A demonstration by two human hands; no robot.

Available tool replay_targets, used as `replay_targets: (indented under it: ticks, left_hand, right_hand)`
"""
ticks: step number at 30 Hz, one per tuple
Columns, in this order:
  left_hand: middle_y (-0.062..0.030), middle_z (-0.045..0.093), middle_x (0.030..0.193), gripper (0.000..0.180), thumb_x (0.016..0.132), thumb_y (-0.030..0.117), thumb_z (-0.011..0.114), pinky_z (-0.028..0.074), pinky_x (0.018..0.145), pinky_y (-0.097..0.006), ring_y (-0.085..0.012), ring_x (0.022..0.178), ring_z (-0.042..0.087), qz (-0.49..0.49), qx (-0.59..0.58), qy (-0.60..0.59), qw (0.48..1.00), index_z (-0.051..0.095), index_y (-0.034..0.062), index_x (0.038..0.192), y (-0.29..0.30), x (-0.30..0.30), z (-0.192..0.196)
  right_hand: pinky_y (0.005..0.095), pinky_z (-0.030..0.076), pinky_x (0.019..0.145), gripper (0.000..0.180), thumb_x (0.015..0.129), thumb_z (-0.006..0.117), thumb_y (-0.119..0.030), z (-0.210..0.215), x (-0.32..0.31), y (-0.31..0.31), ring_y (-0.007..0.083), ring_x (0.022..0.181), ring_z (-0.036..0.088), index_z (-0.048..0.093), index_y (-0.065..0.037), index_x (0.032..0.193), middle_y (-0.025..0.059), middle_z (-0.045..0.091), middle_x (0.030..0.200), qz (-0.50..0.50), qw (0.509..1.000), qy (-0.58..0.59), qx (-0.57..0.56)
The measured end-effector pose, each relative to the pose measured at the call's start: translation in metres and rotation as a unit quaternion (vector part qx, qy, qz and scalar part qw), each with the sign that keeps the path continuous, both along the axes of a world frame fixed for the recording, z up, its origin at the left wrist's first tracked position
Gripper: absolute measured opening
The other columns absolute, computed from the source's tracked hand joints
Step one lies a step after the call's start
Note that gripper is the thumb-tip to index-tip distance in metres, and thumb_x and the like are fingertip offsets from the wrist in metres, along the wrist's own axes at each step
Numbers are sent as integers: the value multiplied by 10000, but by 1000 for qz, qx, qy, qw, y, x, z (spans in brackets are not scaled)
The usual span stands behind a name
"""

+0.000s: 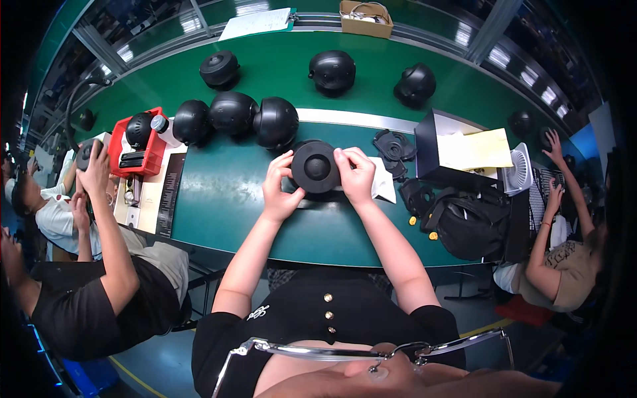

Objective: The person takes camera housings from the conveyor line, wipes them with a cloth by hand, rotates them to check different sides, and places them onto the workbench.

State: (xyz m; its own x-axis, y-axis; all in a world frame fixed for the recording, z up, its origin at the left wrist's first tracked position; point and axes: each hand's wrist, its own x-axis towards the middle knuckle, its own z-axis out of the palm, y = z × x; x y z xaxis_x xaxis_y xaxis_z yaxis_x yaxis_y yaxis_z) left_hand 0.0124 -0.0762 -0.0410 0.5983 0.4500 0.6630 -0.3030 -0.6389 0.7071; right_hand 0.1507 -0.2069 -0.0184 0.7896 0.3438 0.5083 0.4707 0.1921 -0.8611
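Holding the black round housing (316, 164) between both hands, I record it in front of the chest, its face with the wide ring and central dome turned up toward the head camera. My left hand (281, 187) grips the left side, fingers on the upper rim and thumb low. My right hand (356, 176) grips the right side, thumb against the edge and fingers curled behind. Whether the underside touches the green surface (232, 205) cannot be determined from this view.

In my judgement, the opposed grip suits handling of this part: pressure should stay even on both sides, thumbs kept off the dome, and any turning shared between the wrists so the ring does not tilt. A smooth shell of this kind may slip if one side slackens.

Clearance findings: a white sheet (383, 180) lies just beside the right hand, with black moulded parts (396, 146) beyond it; I advise keeping the right knuckles clear of both. Three black spherical housings (232, 111) sit beyond the left hand, the closest near its fingertips, so any outward swing on that side should be small.
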Motion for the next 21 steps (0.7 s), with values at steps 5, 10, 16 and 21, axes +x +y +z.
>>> replay_targets:
  ticks: [5,10,16,21]
  left_hand:
    - [-142,639,1220,334,640,14,771,445,1033,-459,-368,1245,556,19,22,2,1000,538,58,875,2,0,2]
    - [-165,603,1255,328,694,25,753,397,1080,-453,-350,1296,514,-54,-99,-20,993,552,46,953,-4,7,1]
    - [-165,443,1428,1072,732,499,797,340,1123,-437,-296,1324,450,-146,-198,-15,969,263,23,1531,-17,0,34]
    - [-153,509,1409,631,868,33,631,416,1072,-373,-258,1243,536,7,-258,-43,965,422,3,1463,-36,12,36]
  right_hand:
    - [246,429,654,394,1001,597,-261,-10,13,-3,107,692,552,665,29,744,20,618,724,76,977,193,-44]
    - [261,472,738,356,1033,515,-338,-32,15,-17,116,843,605,655,-24,1128,37,667,951,88,921,379,20]
    - [348,377,1077,470,1047,459,-334,-63,-7,-16,188,1289,471,465,-56,1426,71,516,1396,223,942,248,-38]
    - [337,381,1081,634,971,636,-252,-21,-21,-38,214,1352,420,344,-34,1491,107,451,1455,141,957,220,124]
